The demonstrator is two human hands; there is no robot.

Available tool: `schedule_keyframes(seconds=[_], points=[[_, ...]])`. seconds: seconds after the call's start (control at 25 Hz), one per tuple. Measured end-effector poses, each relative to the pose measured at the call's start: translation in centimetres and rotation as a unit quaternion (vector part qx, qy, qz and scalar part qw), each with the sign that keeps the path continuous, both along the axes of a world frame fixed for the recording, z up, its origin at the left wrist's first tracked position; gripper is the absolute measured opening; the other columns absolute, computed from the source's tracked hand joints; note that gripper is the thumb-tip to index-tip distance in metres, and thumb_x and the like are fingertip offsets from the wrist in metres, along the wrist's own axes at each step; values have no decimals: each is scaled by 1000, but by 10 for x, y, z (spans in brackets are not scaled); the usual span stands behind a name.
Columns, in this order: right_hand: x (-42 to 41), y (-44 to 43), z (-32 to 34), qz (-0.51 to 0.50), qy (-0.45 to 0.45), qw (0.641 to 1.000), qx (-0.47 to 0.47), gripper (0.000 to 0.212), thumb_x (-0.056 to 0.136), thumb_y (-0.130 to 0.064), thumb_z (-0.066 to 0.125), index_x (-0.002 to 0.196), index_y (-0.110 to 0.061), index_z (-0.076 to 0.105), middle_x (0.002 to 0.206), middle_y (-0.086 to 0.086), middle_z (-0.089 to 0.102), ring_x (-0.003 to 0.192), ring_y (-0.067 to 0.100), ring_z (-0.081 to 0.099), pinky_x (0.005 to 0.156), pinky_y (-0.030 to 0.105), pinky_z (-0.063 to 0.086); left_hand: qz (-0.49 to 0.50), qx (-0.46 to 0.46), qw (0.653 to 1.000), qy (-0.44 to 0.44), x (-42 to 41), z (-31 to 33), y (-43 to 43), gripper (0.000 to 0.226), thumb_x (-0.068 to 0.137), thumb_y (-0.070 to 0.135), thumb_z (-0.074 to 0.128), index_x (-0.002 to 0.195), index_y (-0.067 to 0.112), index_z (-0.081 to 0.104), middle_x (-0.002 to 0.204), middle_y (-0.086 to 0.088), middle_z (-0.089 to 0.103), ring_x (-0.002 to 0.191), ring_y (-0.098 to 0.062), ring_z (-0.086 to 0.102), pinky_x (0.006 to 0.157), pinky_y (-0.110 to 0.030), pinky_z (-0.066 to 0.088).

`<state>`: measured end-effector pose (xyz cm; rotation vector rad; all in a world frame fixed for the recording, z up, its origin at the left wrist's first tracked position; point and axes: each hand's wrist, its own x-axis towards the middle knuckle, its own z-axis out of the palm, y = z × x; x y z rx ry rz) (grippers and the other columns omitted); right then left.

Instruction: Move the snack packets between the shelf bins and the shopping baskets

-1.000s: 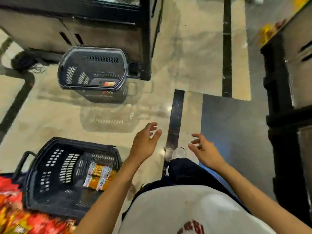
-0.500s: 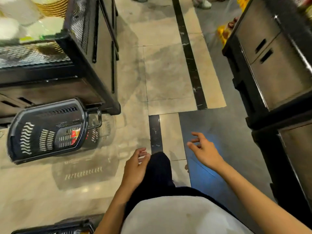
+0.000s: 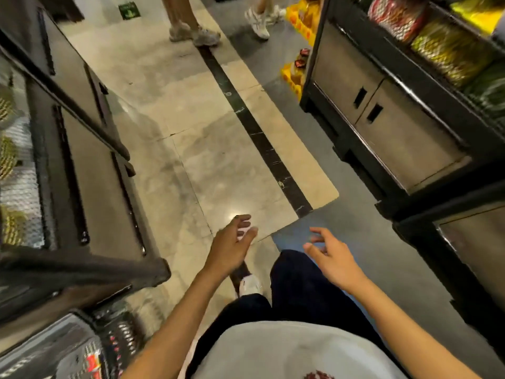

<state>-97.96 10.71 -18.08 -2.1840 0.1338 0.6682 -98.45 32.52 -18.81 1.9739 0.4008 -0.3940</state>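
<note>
Left hand (image 3: 232,248) and right hand (image 3: 334,259) both empty, fingers loose, mid-frame over floor; shopping basket (image 3: 82,348) lower left, blurred

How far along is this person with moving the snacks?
Done: the basket at lower left holds a red item, likely a packet, though blurred. In hand: nothing; the left hand and right hand are empty, fingers loosely spread. Left: snack packets fill the shelf bins at upper right.
</note>
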Motion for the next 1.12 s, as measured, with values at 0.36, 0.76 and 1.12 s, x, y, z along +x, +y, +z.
schedule_keyframes(seconds=[0.36, 0.76, 1.12], points=[[188, -1, -18, -154, 13, 988, 4, 41, 95, -22, 52, 134, -13, 43, 122, 3, 55, 86, 17, 55, 80, 26, 41, -101, 1, 995, 7, 241, -16, -1, 32, 95, 30, 53, 126, 23, 52, 123, 2, 60, 101, -11, 57, 79, -15, 41], [450, 4, 6, -222, -32, 975, 4, 39, 94, -21, 55, 132, -16, 46, 126, 3, 54, 90, 15, 55, 82, 26, 40, -63, -14, 998, 9, 464, -13, 23, 23, 96, 22, 52, 118, 24, 54, 110, 7, 60, 92, 1, 53, 66, 3, 37], [619, -24, 52, -478, -139, 867, 33, 34, 94, -19, 54, 127, -20, 49, 120, -5, 53, 85, -4, 54, 67, 3, 39, -341, -99, 931, -86, 764, 35, -85, 20, 94, 17, 54, 113, 24, 53, 108, 2, 62, 104, -12, 58, 79, -5, 41]])
